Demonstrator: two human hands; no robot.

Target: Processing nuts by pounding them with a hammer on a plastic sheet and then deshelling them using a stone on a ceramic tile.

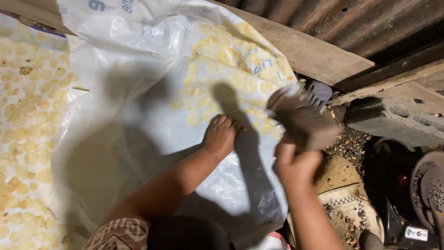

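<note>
My left hand (222, 135) rests palm down on a white plastic sheet (138, 92), its fingers next to a patch of small round yellow discs (222, 55) laid out on the sheet. It holds nothing that I can see. My right hand (295, 162) is raised at the sheet's right edge and grips a flat brown object (303, 121), which is motion-blurred so its kind is unclear. More yellow discs (27, 115) cover a second sheet on the far left.
A wooden plank (314, 51) and corrugated metal (370, 18) run along the top right. A grey concrete block (397, 115) lies right of the brown object. Below it are a dark stove with a glow (397, 180), a perforated utensil (432, 185) and a patterned sack (344, 199).
</note>
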